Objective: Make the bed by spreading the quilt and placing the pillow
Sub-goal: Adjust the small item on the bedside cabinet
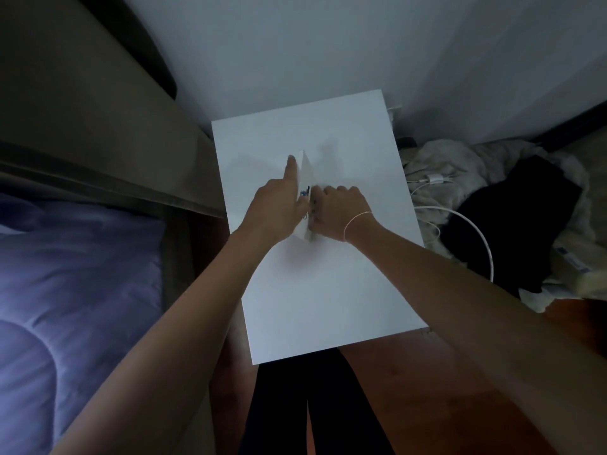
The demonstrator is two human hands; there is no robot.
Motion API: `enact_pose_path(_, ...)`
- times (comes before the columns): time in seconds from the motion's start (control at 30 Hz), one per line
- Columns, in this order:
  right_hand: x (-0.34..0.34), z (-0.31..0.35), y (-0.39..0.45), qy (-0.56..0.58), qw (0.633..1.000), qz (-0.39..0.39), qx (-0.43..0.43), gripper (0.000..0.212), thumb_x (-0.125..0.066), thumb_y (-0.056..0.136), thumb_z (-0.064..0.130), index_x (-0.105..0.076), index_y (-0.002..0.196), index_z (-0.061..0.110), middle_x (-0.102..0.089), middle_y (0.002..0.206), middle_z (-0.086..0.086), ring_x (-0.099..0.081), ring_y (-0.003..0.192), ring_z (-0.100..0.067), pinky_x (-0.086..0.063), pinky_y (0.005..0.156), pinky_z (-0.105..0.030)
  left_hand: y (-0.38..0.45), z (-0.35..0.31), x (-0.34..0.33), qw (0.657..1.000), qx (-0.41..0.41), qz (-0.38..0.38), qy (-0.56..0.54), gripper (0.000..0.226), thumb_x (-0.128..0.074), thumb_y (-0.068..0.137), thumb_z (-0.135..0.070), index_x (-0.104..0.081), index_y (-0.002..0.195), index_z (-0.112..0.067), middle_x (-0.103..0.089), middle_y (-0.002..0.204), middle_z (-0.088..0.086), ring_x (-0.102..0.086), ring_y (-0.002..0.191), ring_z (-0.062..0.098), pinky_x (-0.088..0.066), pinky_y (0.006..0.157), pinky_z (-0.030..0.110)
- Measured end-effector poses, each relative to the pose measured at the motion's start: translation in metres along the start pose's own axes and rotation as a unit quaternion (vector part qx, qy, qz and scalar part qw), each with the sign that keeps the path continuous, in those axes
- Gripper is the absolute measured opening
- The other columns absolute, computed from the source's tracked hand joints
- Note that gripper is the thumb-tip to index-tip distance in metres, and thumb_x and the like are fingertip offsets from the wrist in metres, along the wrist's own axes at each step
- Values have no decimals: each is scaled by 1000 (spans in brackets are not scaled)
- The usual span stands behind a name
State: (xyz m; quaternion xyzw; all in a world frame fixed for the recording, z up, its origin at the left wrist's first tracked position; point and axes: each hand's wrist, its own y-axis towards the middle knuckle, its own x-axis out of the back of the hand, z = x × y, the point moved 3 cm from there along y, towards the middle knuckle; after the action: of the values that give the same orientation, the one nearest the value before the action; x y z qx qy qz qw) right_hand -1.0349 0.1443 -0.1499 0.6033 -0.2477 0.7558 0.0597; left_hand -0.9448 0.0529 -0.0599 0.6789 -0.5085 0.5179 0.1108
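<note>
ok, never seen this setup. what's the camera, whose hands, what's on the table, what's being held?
There is no machine: one wide-angle camera on a person's head looks down at their bare hands. They stand at a white rectangular table top. On it stands a small white box-like item; what it is cannot be told. The left hand holds its side, index finger straight up along it. The right hand has curled fingers at its edge, seemingly in a grip. A purple quilt lies at the left, untouched. A white cable and a pile of dark and pale clothes lie to the right.
</note>
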Motion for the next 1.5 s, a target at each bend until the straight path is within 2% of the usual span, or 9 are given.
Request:
enact_pose_path(0.27, -4, -30, -10, 78, 995, 65, 17, 54, -59, 76, 48, -42, 117, 18, -61, 107, -9, -53, 102, -32, -40, 83, -41, 3, -14, -7, 999, -26, 2, 28, 77, -51, 95, -29, 1, 150, -15, -60, 117, 22, -61, 92, 34, -48, 74, 37)
enact_pose_path(0.4, -11, -37, -19, 128, 992, 2, 14, 48, -64, 74, 43, -52, 110, 14, -57, 105, -9, -54, 96, -30, -41, 79, -39, 4, -19, -10, 999, -40, 13, -21, 79, -53, 92, -30, -1, 151, -22, -60, 116, 23, -61, 88, 34, -52, 75, 39)
enact_pose_path(0.57, -24, -46, -27, 160, 986, -57, 2, 44, -65, 71, 42, -60, 107, 16, -61, 111, -7, -58, 99, -31, -44, 80, -40, 4, -33, -19, 995, -59, 42, -63, 82, -55, 89, -45, -5, 151, -24, -60, 86, 11, -53, 71, 22, -37, 63, 28)
enact_pose_path(0.73, -30, -54, -32, 181, 978, -101, 1, 35, -69, 75, 40, -67, 101, 16, -67, 103, -7, -61, 98, -26, -50, 83, -38, 5, -43, -32, 993, -57, 62, -84, 85, -55, 87, -52, -7, 151, -24, -65, 111, 16, -63, 84, 27, -48, 70, 32)
enact_pose_path(0.83, -37, -61, -35, 216, 972, -88, -18, 35, -66, 78, 43, -66, 104, 20, -66, 109, -4, -61, 102, -22, -50, 88, -40, 6, -47, -36, 992, -57, 67, -95, 87, -57, 84, -57, -10, 150, -24, -66, 106, 15, -59, 77, 23, -44, 67, 29)
enact_pose_path(1.03, -50, -74, -45, 161, 985, -52, -35, 65, -64, 83, 40, -43, 139, 16, -40, 148, -11, -36, 137, -30, -27, 114, -50, 10, -42, -36, 994, -20, 54, -96, 77, -34, 88, -67, -13, 150, -26, -65, 106, 17, -64, 89, 31, -45, 72, 34)
enact_pose_path(1.17, -55, -84, -66, 127, 985, -68, -90, 78, -40, 87, 55, -16, 152, 19, -12, 160, -12, -10, 148, -29, -7, 120, -50, 16, -29, -31, 988, 1, 19, -152, 63, -24, 95, -59, -25, 147, -24, -62, 120, 15, -58, 111, 30, -42, 96, 37)
enact_pose_path(1.33, -50, -58, -109, 247, 935, -178, -183, 63, -46, 83, 41, -43, 140, 13, -49, 139, -13, -43, 130, -31, -37, 107, -51, 41, -20, -29, 974, -24, -41, -220, 45, -25, 103, -36, -46, 138, -17, -53, 134, 8, -46, 126, 22, -31, 111, 36)
enact_pose_path(1.5, -39, 11, -117, 293, 928, -155, -172, 76, -58, 76, 68, -50, 131, 17, -61, 119, -3, -54, 106, -20, -49, 91, -35, 61, -28, -43, 951, 40, 81, -297, 56, -15, 100, -50, -61, 121, -27, -49, 139, -3, -42, 124, 11, -24, 97, 23)
